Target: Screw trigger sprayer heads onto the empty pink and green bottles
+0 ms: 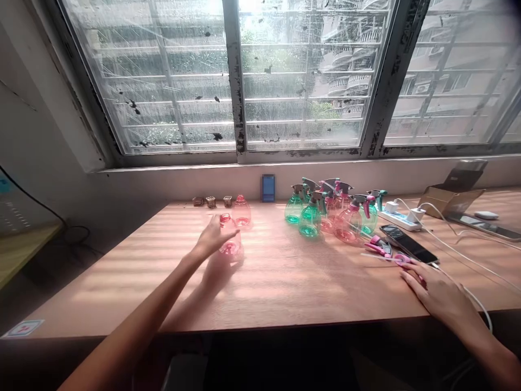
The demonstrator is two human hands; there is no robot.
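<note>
My left hand [212, 237] is closed around a translucent pink bottle [230, 247] near its neck, with the thumb across the front. The bottle has no spray head on it and stands on the wooden table [277, 288]. Just behind it is another pink bottle [241, 210], also without a head. At the right, my right hand [437, 288] has its fingers on a pink spray head [402, 259] with a pale tube pointing left; the fingertips are partly hidden. Beside it lies another pink and grey spray head [379, 247].
Several green and pink spray bottles [309, 220] with heads stand grouped at the back. A black phone [409, 244], a white power strip [401, 219] with cables and an open cardboard box [450, 198] are at the right. Small brown blocks [210, 202] line the back edge.
</note>
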